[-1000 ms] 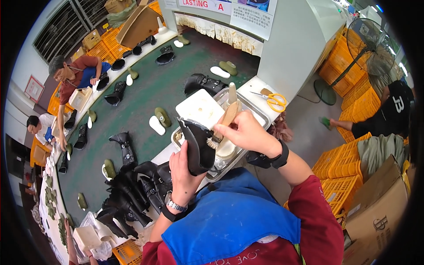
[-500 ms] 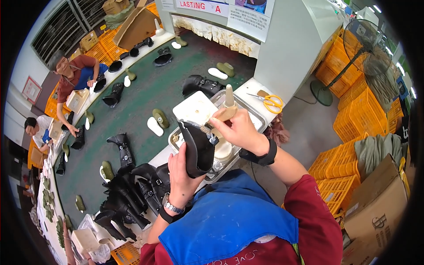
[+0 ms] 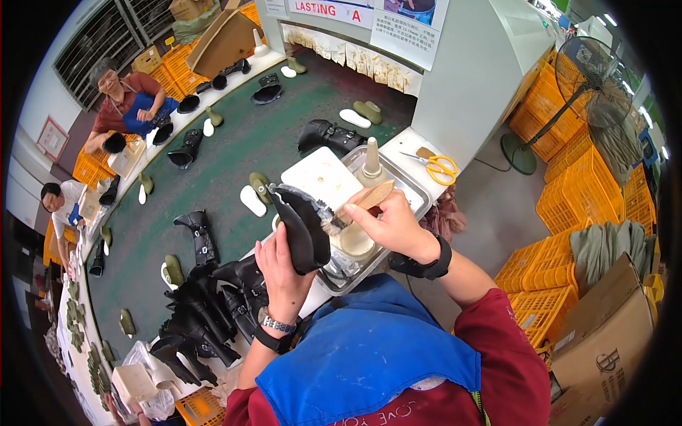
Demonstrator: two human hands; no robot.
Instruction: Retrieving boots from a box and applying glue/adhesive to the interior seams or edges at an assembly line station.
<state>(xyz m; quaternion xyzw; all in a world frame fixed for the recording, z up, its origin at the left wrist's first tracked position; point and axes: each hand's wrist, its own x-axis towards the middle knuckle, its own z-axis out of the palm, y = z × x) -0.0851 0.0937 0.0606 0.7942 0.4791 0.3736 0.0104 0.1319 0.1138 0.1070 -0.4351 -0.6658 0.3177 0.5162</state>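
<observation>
My left hand (image 3: 283, 268) is wrapped round a black boot upper (image 3: 302, 238), its open bottom edge turned up and a whitish smear along that edge. A wooden-handled brush (image 3: 369, 197) is pinched in my right hand (image 3: 394, 228). The bristles rest against or right beside the boot's edge; I cannot tell which. Below the brush, a round pale pot (image 3: 357, 243) stands in a metal tray (image 3: 420, 195). A white square lid or board (image 3: 318, 172) lies over the tray's far left part, next to a pale cone-topped bottle (image 3: 371, 160).
Black boots (image 3: 202, 312) are heaped left of me. On the green conveyor (image 3: 227, 163) sit boots, olive shoe lasts (image 3: 258, 186) and white insoles (image 3: 253, 201). Yellow-handled scissors (image 3: 442, 169) lie right of the tray. Orange crates (image 3: 579, 192) and a fan (image 3: 586, 85) stand right. Co-workers (image 3: 124, 106) sit across.
The boot upper has tilted and risen a little to the left with my left hand. The brush has swung round against its edge. A co-worker across has drawn back, a boot now in hand.
</observation>
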